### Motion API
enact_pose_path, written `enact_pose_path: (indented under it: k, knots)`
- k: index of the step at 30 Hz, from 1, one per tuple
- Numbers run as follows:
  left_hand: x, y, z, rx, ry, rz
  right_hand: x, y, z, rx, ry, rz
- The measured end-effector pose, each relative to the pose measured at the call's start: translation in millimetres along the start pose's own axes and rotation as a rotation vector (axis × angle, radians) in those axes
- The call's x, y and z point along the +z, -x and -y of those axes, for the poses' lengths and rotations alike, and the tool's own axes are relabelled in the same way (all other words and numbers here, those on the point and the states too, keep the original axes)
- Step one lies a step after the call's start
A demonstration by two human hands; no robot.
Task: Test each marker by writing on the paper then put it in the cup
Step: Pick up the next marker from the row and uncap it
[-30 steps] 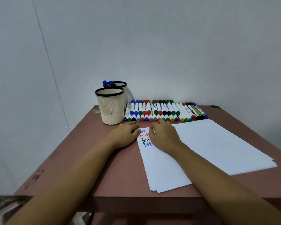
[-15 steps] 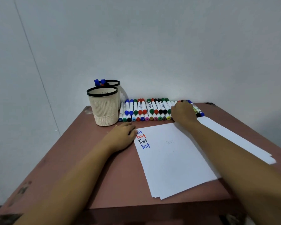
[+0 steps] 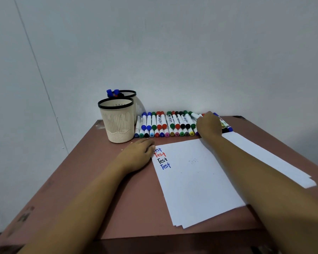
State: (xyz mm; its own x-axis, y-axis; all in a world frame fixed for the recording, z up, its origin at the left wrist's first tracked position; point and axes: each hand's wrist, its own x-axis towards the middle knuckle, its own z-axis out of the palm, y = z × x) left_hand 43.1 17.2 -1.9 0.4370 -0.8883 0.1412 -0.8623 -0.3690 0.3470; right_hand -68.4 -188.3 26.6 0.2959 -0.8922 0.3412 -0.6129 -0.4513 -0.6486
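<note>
Right hand (image 3: 208, 125) reaching to the far right part of the row of markers (image 3: 165, 125), back of the hand toward the camera, fingers curled down and closed round one end of a green-capped marker (image 3: 195, 115). That marker slanted out to the left of the hand, at an angle to the others in the row, green cap farthest from the hand. Fingertips hidden behind the hand.

Left hand (image 3: 138, 155) flat and palm down on the table (image 3: 117, 198), fingers straight and together, holding nothing, fingertips touching the left edge of the paper (image 3: 196, 180) beside the top written word.

Paper between the two forearms, a thin stack of white sheets lying askew, near corner just short of the table's front edge. Four lines reading "Test" at its upper left corner, from the top: blue, red, black, blue. Second stack of paper (image 3: 264, 158) to the right, partly under the right forearm (image 3: 246, 171).

Row of markers along the back of the table, just beyond the paper, side by side, caps blue, green, red and black.

Front cup (image 3: 117, 123), cream with a black rim, upright at the left end of the row, just beyond the left hand and well apart from the right hand. Rear cup (image 3: 134, 103) of the same kind directly behind it, against the wall (image 3: 173, 52), with blue-capped markers (image 3: 112, 92) showing above its rim
</note>
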Motion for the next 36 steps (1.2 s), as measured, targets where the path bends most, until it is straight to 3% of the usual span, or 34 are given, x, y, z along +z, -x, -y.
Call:
enact_pose_path:
  k: [6,13,20,26,29,36]
  knots:
    - [-4,5,-6,-0.023,0.153,-0.122,-22,35,17,-0.045,-0.392,-0.039]
    - [-5,13,-8,0.154,0.136,-0.39,-42,102,29,-0.087,-0.694,0.154]
    - [-4,11,-9,0.244,-0.005,-0.324,-34,123,19,-0.137,-0.753,0.261]
    - [-4,13,-19,0.288,0.03,-0.34,-30,115,22,0.105,-1.169,0.518]
    - [-2,14,-24,0.311,0.064,-0.318,-26,118,22,0.063,-1.09,0.611]
    - [-3,17,-32,0.242,0.153,-0.291,-23,116,19,0.014,-0.977,0.544]
